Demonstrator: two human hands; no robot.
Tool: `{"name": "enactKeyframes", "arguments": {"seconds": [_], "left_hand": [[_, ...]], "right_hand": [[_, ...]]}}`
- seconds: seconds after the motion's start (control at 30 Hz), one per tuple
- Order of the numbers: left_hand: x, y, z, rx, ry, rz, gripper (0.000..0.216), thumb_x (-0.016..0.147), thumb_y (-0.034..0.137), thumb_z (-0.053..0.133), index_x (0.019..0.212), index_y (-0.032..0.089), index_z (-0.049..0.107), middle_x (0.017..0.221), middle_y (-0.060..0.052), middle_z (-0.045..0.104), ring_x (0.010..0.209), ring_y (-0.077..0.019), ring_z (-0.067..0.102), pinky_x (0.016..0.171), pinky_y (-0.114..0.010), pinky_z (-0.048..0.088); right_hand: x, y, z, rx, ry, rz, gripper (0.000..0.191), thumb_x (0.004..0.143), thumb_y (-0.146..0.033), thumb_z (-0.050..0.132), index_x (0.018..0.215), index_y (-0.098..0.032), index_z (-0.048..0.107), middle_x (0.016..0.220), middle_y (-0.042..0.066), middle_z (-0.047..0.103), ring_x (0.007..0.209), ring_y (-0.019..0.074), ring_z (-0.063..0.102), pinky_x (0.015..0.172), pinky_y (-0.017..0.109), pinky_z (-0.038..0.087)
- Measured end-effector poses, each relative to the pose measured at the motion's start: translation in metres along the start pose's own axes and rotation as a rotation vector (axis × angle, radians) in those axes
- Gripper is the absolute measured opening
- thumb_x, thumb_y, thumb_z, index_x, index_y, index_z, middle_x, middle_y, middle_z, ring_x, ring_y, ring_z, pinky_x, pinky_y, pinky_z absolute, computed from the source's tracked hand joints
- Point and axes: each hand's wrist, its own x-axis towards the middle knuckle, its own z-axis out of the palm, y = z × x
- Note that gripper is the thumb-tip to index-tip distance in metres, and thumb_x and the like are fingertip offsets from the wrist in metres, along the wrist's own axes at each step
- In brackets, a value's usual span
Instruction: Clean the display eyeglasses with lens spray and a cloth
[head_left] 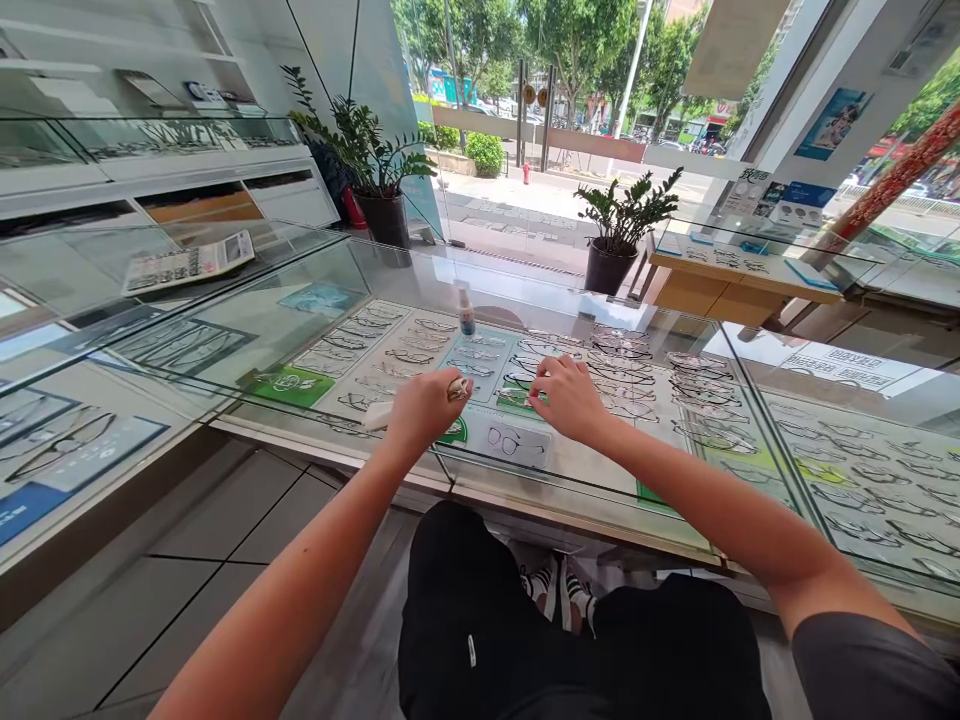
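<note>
My left hand is closed in a fist above the glass counter top. A small pale, crumpled thing shows between its thumb and fingers, too small to name for sure. Beside the heel of this hand a flat white piece sticks out; whether the hand holds it I cannot tell. To the right, my right hand hovers over the counter, fingers bent and slightly apart, with nothing visible in them. A small spray bottle stands upright on the glass beyond both hands. A card with eyeglasses lies nearer me, between the hands.
Under the glass counter, rows of eyeglass frames and green cards are laid out. An open booklet rests on the counter at left. Potted plants stand behind, before the shop window. My knees are close to the counter's front edge.
</note>
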Motion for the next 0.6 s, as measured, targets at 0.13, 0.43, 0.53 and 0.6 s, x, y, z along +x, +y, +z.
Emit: {"name": "enactKeyframes", "arguments": {"seconds": [0.13,0.43,0.53,0.6], "left_hand": [[0.000,0.001,-0.001,-0.005,-0.001,-0.003,0.042,0.105,0.050,0.048,0.081,0.022,0.066,0.077,-0.009,0.070,0.071,-0.0235,0.062,0.063,-0.033,0.022],[-0.001,-0.001,-0.001,-0.036,0.006,0.005,0.041,0.105,0.049,0.048,0.080,0.022,0.064,0.072,-0.008,0.066,0.067,-0.0229,0.058,0.061,-0.033,0.023],[0.000,-0.003,0.001,-0.047,0.012,0.010,0.041,0.105,0.050,0.048,0.080,0.022,0.064,0.071,-0.008,0.065,0.067,-0.0229,0.057,0.062,-0.033,0.023],[0.000,-0.004,0.002,-0.053,0.013,0.012,0.042,0.105,0.050,0.048,0.079,0.022,0.064,0.071,-0.007,0.064,0.066,-0.0225,0.056,0.062,-0.033,0.023]], "right_hand": [[0.005,0.009,-0.001,0.023,0.003,0.017,0.024,0.104,-0.032,0.062,0.097,-0.022,0.083,0.127,0.012,0.072,0.120,0.0326,0.057,0.098,0.048,0.041],[0.021,0.021,0.000,0.021,-0.005,0.048,0.022,0.103,-0.030,0.064,0.099,-0.022,0.083,0.129,0.012,0.073,0.122,0.0333,0.057,0.102,0.049,0.041],[0.026,0.024,0.002,0.020,0.002,0.054,0.022,0.103,-0.030,0.064,0.098,-0.022,0.083,0.129,0.013,0.073,0.123,0.0339,0.057,0.103,0.050,0.041],[0.029,0.025,0.003,0.027,0.006,0.056,0.022,0.103,-0.030,0.064,0.097,-0.022,0.083,0.129,0.013,0.073,0.122,0.0345,0.057,0.103,0.050,0.041]]}}
